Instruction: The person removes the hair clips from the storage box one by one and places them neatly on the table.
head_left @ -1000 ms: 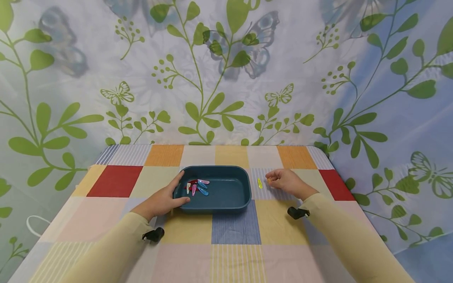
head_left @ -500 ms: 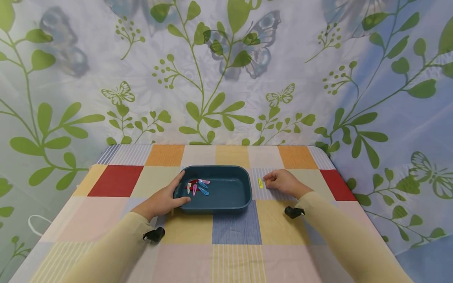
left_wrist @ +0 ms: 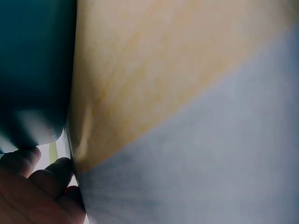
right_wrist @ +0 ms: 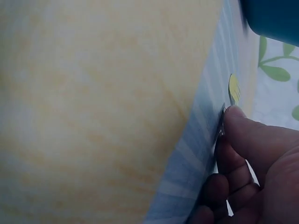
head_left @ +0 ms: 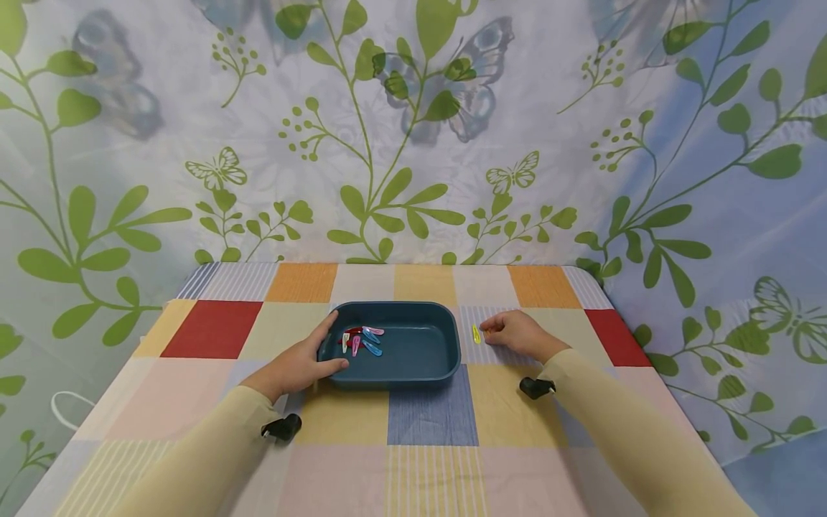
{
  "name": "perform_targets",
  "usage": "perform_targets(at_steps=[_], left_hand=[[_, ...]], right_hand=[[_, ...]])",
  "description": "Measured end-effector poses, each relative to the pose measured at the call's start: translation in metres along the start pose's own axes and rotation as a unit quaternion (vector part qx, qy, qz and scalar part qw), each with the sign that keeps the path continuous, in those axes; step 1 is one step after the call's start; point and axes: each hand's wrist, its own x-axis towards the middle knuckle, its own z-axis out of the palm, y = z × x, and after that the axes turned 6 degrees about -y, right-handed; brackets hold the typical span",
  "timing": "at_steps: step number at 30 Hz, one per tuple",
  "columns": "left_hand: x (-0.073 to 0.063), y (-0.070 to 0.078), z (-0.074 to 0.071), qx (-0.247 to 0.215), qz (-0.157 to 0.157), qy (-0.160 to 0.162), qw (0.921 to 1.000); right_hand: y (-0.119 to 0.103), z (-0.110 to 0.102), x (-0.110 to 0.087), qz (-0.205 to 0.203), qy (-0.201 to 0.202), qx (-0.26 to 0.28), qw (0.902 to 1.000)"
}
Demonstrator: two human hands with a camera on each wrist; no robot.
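A dark teal plastic basin (head_left: 416, 352) stands mid-table, with several snap hair clips (head_left: 356, 346) in white, red, pink and blue at its left end. My left hand (head_left: 306, 366) holds that end, its thumb over the rim and its fingers along the outside. On the striped patch right of the basin lies a yellow hair clip (head_left: 476, 334). Just beside it, my right hand (head_left: 517, 334) pinches another hair clip (right_wrist: 222, 123) between thumb and forefinger, close over the cloth. Most of this clip is hidden; a metal edge shows in the right wrist view.
A patchwork cloth (head_left: 342, 474) covers the table. Behind it hangs a curtain (head_left: 413, 129) with leaves and butterflies. A white cable loop (head_left: 61, 413) shows past the table's left edge.
My right hand has shifted slightly left, nearer to the yellow hair clip, and has stayed nearly still over the last half second. The left hand and the basin have kept their places.
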Motion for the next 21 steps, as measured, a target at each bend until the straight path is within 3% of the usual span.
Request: perform_targets(at_steps=[21], left_hand=[[0.0007, 0.0013, 0.0005, 0.002, 0.002, 0.001, 1.0000]], right_hand=[[0.0075, -0.0002, 0.0015, -0.009, 0.003, -0.001, 0.9999]])
